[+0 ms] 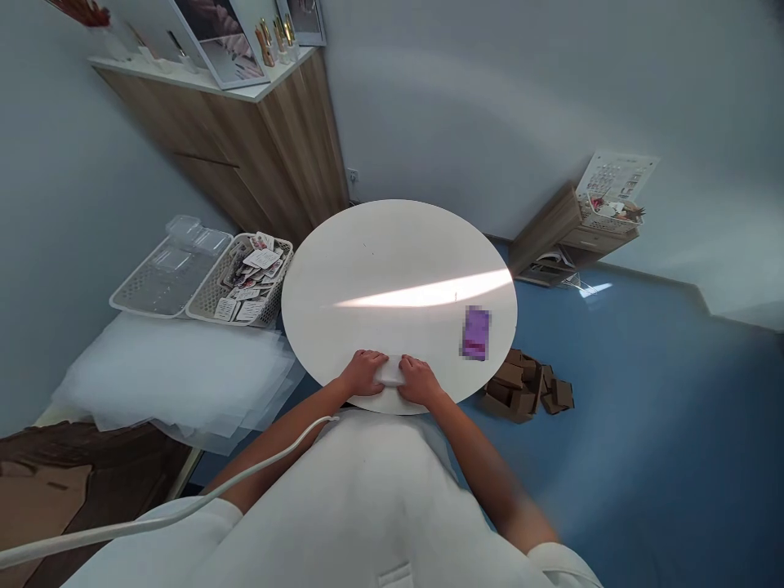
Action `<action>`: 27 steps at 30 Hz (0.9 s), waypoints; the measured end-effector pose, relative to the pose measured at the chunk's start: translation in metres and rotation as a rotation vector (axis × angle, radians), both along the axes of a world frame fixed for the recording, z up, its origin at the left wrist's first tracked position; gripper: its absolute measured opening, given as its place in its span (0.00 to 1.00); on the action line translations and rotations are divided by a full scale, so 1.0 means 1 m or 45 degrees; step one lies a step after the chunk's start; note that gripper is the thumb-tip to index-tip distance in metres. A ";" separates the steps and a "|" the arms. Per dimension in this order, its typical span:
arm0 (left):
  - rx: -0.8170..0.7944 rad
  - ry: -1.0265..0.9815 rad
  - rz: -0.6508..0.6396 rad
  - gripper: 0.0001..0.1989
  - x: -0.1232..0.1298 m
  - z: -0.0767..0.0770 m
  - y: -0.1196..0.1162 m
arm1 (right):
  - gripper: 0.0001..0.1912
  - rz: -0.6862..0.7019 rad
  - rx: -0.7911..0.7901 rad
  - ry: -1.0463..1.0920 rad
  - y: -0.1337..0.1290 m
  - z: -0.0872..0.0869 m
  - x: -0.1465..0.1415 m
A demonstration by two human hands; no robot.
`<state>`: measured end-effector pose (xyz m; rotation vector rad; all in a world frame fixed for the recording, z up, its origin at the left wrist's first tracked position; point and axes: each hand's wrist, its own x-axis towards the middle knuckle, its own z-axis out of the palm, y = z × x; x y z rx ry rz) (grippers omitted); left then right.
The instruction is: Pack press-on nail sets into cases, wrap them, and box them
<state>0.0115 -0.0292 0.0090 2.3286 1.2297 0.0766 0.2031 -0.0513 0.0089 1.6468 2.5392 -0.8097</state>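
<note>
At the near edge of the round white table (392,245), a small white rectangular object (390,371) lies between my two hands. My left hand (363,373) grips its left end, with the fingers curled over it. On the other side, my right hand (419,380) holds the right end in the same way. The white object is low at the tabletop, and its ends are partly hidden by my fingers. To the right of my right hand, a purple pixelated item (476,333) lies on the table.
Left of the table stand a white basket of cards (194,309) and a tray of clear plastic boxes (147,309), above stacked translucent sheets (177,367). Cardboard boxes (520,392) sit on the floor at right. A white cable (245,474) crosses my left arm.
</note>
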 end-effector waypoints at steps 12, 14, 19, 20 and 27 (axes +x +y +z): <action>-0.342 -0.157 0.225 0.18 -0.012 0.001 0.017 | 0.15 -0.270 -0.151 0.142 0.025 0.007 0.012; -0.376 -0.202 0.355 0.19 -0.018 -0.002 0.023 | 0.17 -0.377 -0.157 0.146 0.033 0.004 0.010; -0.366 -0.171 0.765 0.12 -0.034 -0.017 0.031 | 0.13 -0.655 -0.110 0.204 0.039 -0.010 0.011; -0.369 -0.162 0.810 0.11 -0.035 -0.020 0.032 | 0.13 -0.691 -0.098 0.215 0.039 -0.013 0.013; -0.029 -0.071 0.838 0.19 -0.028 -0.017 0.021 | 0.23 -1.016 0.098 0.266 0.021 -0.028 0.021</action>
